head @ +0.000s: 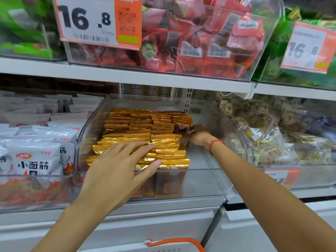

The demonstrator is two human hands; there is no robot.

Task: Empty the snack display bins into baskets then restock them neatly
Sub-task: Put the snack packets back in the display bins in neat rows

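Observation:
A clear plastic display bin (209, 180) on the lower shelf holds gold-wrapped snack packets (141, 124) standing in tidy rows on its left and middle. The right part of the bin floor is bare. My left hand (120, 168) lies flat with straight fingers on the front rows of packets. My right hand (197, 134) reaches deep into the bin and grips a brown-and-gold packet (181, 126) at the right end of a back row. A red string bracelet circles my right wrist.
White snack bags (39, 157) fill the bin to the left, pale wrapped sweets (269, 135) the bin to the right. Above, a bin of red packets (196, 42) carries a 16.8 price tag (98, 20). A basket with an orange handle (178, 242) sits below.

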